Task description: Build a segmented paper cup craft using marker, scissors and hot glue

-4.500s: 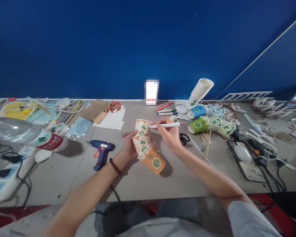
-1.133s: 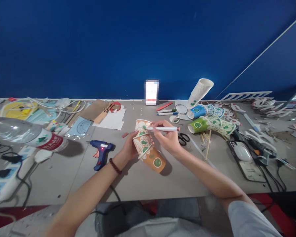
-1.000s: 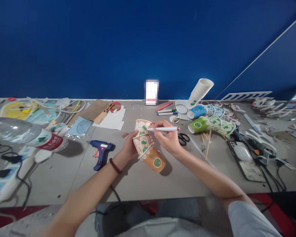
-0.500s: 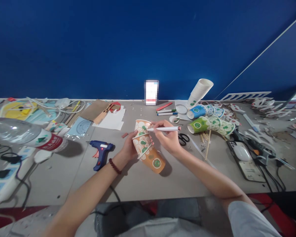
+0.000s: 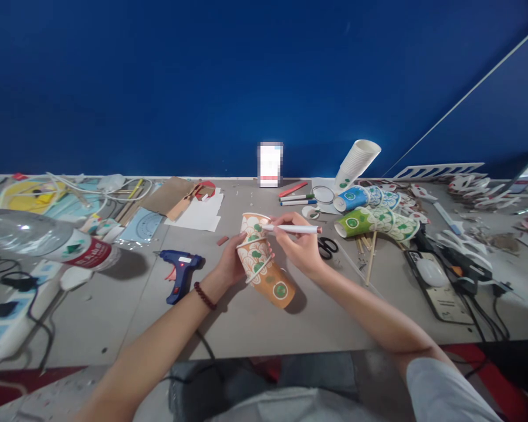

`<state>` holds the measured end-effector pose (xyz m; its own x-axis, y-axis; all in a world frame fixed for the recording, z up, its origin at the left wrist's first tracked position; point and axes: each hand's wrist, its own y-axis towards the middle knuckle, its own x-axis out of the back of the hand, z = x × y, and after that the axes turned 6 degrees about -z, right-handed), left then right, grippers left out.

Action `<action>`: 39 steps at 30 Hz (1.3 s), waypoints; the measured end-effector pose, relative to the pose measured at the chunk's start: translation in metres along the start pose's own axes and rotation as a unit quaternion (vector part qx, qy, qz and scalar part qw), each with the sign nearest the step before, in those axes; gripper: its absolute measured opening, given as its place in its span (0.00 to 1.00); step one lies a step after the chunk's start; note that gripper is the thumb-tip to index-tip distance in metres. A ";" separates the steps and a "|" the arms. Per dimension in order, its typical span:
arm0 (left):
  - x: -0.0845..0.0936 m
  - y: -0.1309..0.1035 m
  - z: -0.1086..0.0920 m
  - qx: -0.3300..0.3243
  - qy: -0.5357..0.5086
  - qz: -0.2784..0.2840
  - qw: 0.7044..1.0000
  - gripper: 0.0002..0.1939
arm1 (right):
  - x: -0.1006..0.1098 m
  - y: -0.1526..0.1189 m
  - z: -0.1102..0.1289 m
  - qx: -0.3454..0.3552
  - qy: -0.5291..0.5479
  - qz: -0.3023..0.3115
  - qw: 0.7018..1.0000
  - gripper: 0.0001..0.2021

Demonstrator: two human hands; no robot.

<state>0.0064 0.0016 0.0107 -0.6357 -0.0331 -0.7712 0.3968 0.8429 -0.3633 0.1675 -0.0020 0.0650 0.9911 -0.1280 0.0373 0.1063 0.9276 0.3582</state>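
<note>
- Since the earliest frame our pen [image 5: 293, 229] dropped slightly, tip now on the upper cup; otherwise little moved.
- Right hand [image 5: 301, 246] gripped the pen.
- Left hand [image 5: 231, 262] clasped the cups [image 5: 264, 264], tilted above the table [image 5: 246, 325].

Two hands [image 5: 229, 264] [image 5: 301, 246], one glue gun [image 5: 179, 271], one scissors [image 5: 326, 246].

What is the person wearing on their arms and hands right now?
The left hand is bare, with a dark red beaded bracelet on its wrist. The right hand is bare too, with no rings or watch visible. A light grey short sleeve covers the right upper arm.
</note>
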 end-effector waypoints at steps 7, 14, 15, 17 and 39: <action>-0.001 -0.001 -0.001 0.008 0.000 0.000 1.000 0.19 | -0.001 -0.001 0.001 0.007 0.004 -0.002 1.000 0.04; -0.002 -0.001 -0.001 0.001 -0.002 -0.010 1.000 0.20 | -0.002 -0.001 0.005 0.012 0.010 0.004 1.000 0.06; -0.002 -0.001 -0.001 0.001 -0.004 -0.008 1.000 0.20 | -0.002 -0.001 0.005 0.011 0.010 0.005 1.000 0.06; -0.003 -0.001 -0.001 0.001 -0.006 0.000 1.000 0.20 | -0.002 -0.001 0.004 0.010 0.011 0.006 1.000 0.05; 0.002 0.000 0.001 0.009 0.002 0.010 1.000 0.20 | 0.001 -0.001 -0.007 0.013 0.016 -0.006 1.000 0.03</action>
<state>0.0058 0.0014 0.0089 -0.6304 -0.0129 -0.7762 0.4216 0.8339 -0.3563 0.1691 -0.0002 0.0582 0.9918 -0.1275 0.0032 0.1166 0.9162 0.3834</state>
